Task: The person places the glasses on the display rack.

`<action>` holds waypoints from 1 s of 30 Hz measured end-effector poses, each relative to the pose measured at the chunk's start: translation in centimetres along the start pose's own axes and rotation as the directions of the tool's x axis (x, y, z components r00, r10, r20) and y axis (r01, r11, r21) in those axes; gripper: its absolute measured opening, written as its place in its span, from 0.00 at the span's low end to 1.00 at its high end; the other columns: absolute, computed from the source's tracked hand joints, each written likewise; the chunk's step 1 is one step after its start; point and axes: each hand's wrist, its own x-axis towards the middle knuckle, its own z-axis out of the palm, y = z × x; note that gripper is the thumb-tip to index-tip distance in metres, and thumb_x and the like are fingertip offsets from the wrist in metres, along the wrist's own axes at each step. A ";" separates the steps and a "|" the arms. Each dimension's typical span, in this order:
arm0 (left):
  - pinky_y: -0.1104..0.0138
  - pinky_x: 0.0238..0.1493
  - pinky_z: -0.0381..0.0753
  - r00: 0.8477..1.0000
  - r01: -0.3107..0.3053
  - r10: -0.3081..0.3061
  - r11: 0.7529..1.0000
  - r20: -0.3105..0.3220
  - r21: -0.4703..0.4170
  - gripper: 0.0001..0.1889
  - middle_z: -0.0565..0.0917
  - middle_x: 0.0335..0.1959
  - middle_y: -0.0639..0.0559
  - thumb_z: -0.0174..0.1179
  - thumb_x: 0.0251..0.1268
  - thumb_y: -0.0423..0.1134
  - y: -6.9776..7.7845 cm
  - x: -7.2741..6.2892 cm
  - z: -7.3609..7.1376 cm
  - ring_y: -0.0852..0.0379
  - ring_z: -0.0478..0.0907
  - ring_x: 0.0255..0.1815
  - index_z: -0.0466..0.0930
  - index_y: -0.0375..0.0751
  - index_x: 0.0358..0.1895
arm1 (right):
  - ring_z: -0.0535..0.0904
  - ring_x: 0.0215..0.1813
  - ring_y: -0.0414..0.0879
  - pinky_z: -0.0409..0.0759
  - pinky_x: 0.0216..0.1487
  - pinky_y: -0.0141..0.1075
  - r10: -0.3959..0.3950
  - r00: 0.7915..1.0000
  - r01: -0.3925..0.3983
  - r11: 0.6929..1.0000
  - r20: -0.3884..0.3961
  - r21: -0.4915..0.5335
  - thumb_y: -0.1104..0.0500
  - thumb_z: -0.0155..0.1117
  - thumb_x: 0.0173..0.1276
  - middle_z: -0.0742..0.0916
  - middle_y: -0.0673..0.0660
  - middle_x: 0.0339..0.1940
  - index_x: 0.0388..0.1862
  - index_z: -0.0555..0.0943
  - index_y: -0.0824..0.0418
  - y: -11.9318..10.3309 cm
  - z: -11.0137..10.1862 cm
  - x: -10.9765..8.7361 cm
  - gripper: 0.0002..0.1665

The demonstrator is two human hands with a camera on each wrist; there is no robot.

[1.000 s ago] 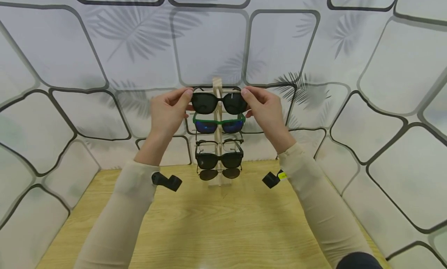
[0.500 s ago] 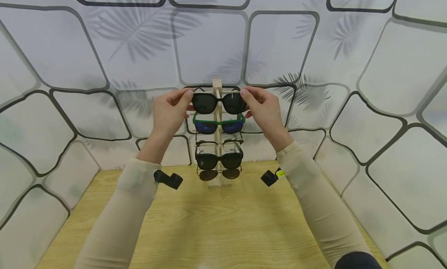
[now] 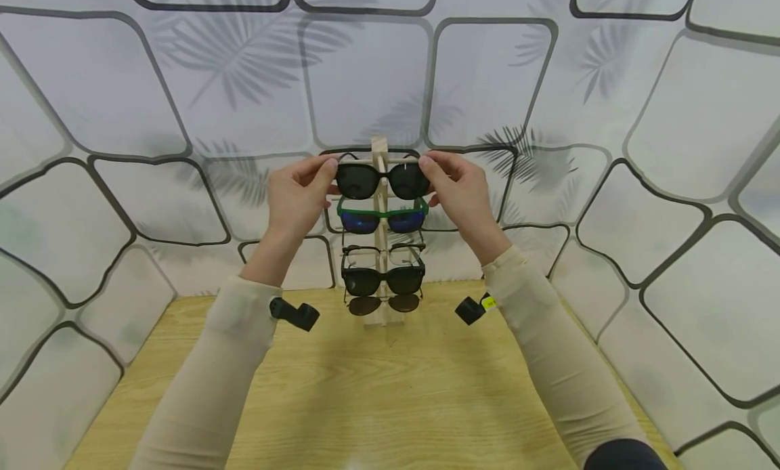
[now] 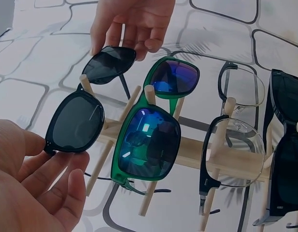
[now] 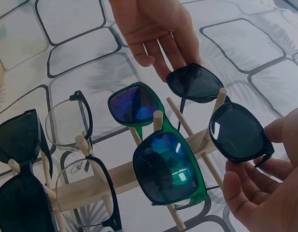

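Black sunglasses (image 3: 357, 181) sit at the top of a wooden eyewear stand (image 3: 380, 145), their bridge by the top peg. My left hand (image 3: 295, 196) pinches their left end between thumb and fingers, and my right hand (image 3: 460, 192) pinches the right end. Just beneath hang green-framed sunglasses (image 4: 149, 142) with blue mirrored lenses, touched by neither hand. In the right wrist view, the thumb and fingers of my right hand (image 5: 279, 179) meet at the black frame's hinge corner. Lower on the stand are clear-lens glasses (image 5: 86, 188) with dark brows.
Below those hang another black pair of sunglasses (image 3: 362, 282) and brown-lensed sunglasses (image 3: 364, 306) at the bottom. The stand rises from a wood-grain table (image 3: 378, 389). Patterned cloth walls (image 3: 244, 70) close in the back and both sides.
Both hands keep their pinch on the black sunglasses and have barely moved. My forearms shifted slightly inward early on; the glasses on the stand stay where they were.
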 end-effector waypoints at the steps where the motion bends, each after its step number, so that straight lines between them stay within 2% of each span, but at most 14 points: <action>1: 0.76 0.27 0.81 1.000 0.001 -0.001 1.000 0.000 0.004 0.17 0.90 0.52 0.34 0.63 0.79 0.42 0.0 0.0 0.0 0.68 0.86 0.27 0.87 0.36 0.61 | 0.82 0.36 0.46 0.83 0.31 0.30 0.001 1.000 -0.001 1.000 0.000 0.001 0.50 0.64 0.81 0.87 0.51 0.45 0.68 0.83 0.62 0.0 0.0 0.0 0.25; 15: 0.75 0.28 0.82 1.000 -0.019 0.019 1.000 0.016 0.022 0.17 0.90 0.50 0.33 0.62 0.79 0.41 -0.1 0.0 -0.1 0.65 0.87 0.28 0.87 0.35 0.61 | 0.81 0.34 0.42 0.82 0.31 0.30 0.005 1.000 -0.005 1.000 0.015 -0.011 0.49 0.63 0.81 0.87 0.49 0.43 0.68 0.82 0.60 -0.1 -0.2 0.0 0.24; 22: 0.74 0.31 0.84 0.999 -0.031 0.029 0.998 0.033 0.054 0.17 0.90 0.49 0.31 0.61 0.80 0.41 0.1 -0.1 -0.3 0.72 0.85 0.27 0.86 0.36 0.63 | 0.82 0.32 0.41 0.83 0.31 0.30 0.017 1.000 -0.016 0.999 0.010 -0.029 0.49 0.63 0.81 0.87 0.49 0.41 0.68 0.82 0.58 -0.1 -0.3 0.1 0.24; 28: 0.75 0.34 0.84 0.998 -0.048 0.045 0.995 0.037 0.086 0.18 0.90 0.49 0.31 0.61 0.80 0.40 0.0 -0.3 -0.6 0.75 0.85 0.28 0.85 0.37 0.64 | 0.84 0.33 0.40 0.84 0.32 0.32 0.015 1.000 -0.015 0.999 0.005 -0.044 0.47 0.63 0.81 0.89 0.54 0.47 0.69 0.82 0.58 0.1 -0.7 0.0 0.25; 30: 0.76 0.36 0.83 0.998 -0.053 0.049 0.992 0.037 0.111 0.19 0.90 0.49 0.31 0.60 0.80 0.41 -0.1 -0.5 -0.8 0.72 0.86 0.32 0.84 0.38 0.66 | 0.85 0.33 0.39 0.85 0.33 0.32 0.017 1.000 -0.017 0.999 0.001 -0.048 0.47 0.63 0.81 0.89 0.55 0.48 0.68 0.82 0.58 0.2 -0.9 -0.1 0.25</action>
